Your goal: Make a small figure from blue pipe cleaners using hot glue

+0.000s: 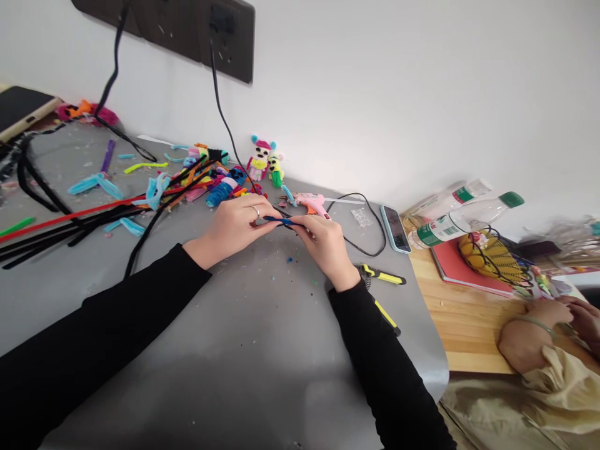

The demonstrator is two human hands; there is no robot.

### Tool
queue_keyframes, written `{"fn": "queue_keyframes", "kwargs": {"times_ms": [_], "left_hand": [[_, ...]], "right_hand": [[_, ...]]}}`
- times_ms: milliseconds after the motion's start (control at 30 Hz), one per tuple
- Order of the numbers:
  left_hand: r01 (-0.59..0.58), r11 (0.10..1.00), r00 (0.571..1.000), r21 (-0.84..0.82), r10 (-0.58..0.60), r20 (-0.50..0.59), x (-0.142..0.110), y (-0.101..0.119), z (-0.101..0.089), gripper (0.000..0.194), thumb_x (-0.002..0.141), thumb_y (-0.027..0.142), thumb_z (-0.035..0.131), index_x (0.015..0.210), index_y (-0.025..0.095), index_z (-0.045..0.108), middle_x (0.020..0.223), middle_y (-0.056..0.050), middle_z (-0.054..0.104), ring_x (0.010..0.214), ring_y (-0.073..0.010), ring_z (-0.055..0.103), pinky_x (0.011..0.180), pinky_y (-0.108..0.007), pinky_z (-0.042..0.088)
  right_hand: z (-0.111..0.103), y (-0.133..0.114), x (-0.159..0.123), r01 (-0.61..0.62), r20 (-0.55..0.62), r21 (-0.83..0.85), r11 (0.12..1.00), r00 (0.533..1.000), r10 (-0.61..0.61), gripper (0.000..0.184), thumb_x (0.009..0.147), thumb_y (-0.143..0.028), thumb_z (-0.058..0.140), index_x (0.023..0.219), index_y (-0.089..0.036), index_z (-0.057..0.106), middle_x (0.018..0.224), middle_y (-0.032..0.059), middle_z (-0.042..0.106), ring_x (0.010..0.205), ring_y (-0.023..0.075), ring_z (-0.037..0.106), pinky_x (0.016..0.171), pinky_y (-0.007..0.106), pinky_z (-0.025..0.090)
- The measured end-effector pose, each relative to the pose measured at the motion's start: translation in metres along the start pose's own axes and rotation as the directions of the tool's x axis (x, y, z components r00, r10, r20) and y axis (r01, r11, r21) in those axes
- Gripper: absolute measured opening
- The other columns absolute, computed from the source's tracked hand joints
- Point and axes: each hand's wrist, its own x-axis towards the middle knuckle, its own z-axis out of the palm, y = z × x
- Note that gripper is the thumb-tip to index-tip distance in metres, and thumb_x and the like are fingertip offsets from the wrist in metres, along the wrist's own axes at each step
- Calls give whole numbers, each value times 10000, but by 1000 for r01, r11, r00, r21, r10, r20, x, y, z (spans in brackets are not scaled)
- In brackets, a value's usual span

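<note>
A short piece of blue pipe cleaner [280,220] stretches between my two hands above the grey mat. My left hand [241,222], with a ring on one finger, pinches its left end. On the other end my right hand [323,240] closes with thumb and fingertips. Just behind my right hand lies a pink glue gun [315,201], partly hidden by the fingers. Beyond my left hand is a heap with a blue pipe-cleaner figure [226,187]. Two small finished dolls [260,157] stand against the wall.
Black and red pipe cleaners [89,212] spread over the left of the mat [262,362]. Yellow-and-black pliers [384,275] and a phone [395,229] lie at right. Plastic bottles [469,219] rest beyond. A co-worker's hands [532,331] are at far right. Cables hang from the socket panel [187,31].
</note>
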Motion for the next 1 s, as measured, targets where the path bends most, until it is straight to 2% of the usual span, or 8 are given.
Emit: {"fn": "queue_keyframes", "kwargs": {"times_ms": [233,333,433,600,1000], "left_hand": [[-56,998,998,-29,57,33,2,0,0,173,1025,300,649,1031,213,797,1007,-48,815,917,-181,752,865,-280,589],[-74,997,996,-35,76,39,1,-2,0,187,1040,291,632,1028,205,798,1001,-49,817,927,-179,754,875,-280,589],[-51,998,998,-22,51,27,0,-4,0,184,1037,285,635,1007,208,800,993,-46,820,942,-185,755,867,-285,592],[-13,1000,999,-15,14,32,0,-3,-1,155,1023,263,655,998,216,800,995,-43,822,936,-187,751,848,-291,591],[-22,1000,1000,6,22,5,0,-4,1,154,1019,261,665,1003,221,812,991,-45,828,917,-192,756,837,-301,595]], "right_hand": [[1,2,-1,28,-21,0,1000,999,-28,233,1080,-282,573,1070,-191,787,850,64,781,718,165,704,703,267,544],[2,2,-1,20,4,-4,1000,1000,-20,242,1084,-293,565,1095,-190,783,849,62,772,722,165,695,693,265,532],[1,1,0,-1,28,-21,1000,1000,2,235,1079,-315,579,1123,-203,780,878,64,771,731,166,683,694,269,529],[1,0,0,0,-2,-12,1000,1000,0,232,1071,-325,596,1156,-206,775,949,79,777,787,179,697,788,297,566],[2,6,-1,27,-22,-25,999,999,-28,280,1095,-321,537,1104,-199,789,880,83,754,805,199,702,801,322,566]]}}
